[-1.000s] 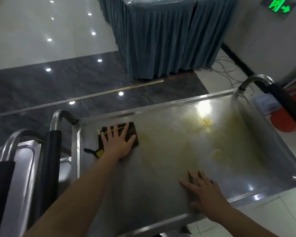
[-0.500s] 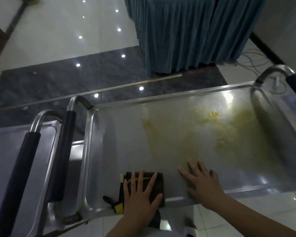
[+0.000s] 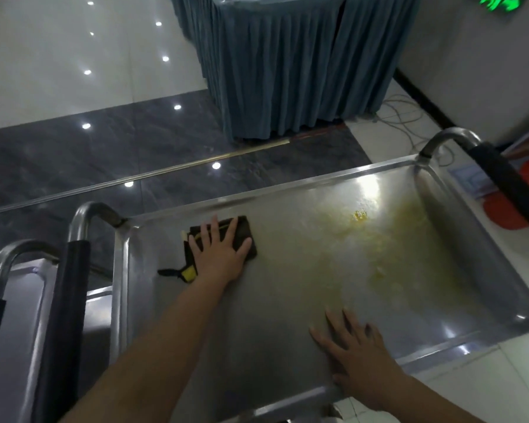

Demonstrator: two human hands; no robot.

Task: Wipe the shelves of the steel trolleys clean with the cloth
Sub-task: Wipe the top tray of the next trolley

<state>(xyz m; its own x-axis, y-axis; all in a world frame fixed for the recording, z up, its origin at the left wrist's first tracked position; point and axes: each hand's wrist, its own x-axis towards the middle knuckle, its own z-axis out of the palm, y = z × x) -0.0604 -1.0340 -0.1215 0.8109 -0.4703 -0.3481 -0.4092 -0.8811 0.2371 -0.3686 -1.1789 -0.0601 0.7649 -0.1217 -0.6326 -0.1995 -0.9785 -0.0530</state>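
A steel trolley's top shelf (image 3: 287,346) fills the lower middle of the view. My left hand (image 3: 219,254) presses flat, fingers spread, on a folded dark brown cloth (image 3: 245,232) near the shelf's far left corner. A yellow-and-black tag of the cloth (image 3: 184,273) sticks out beside my wrist. My right hand (image 3: 358,358) rests flat on the shelf near its front rim. Yellow smears (image 3: 388,248) with a small yellow lump (image 3: 360,215) cover the shelf's right half.
A second steel trolley (image 3: 16,315) stands against the left side, with black-sleeved handles (image 3: 64,315). Another black handle (image 3: 507,181) runs along the right end. A table with a blue-grey skirt (image 3: 287,65) stands beyond; cables (image 3: 406,117) and red objects (image 3: 507,212) lie on the floor at right.
My left hand has pushed the cloth from the shelf's front edge back up to the far left corner. My right hand has stayed flat near the front rim.
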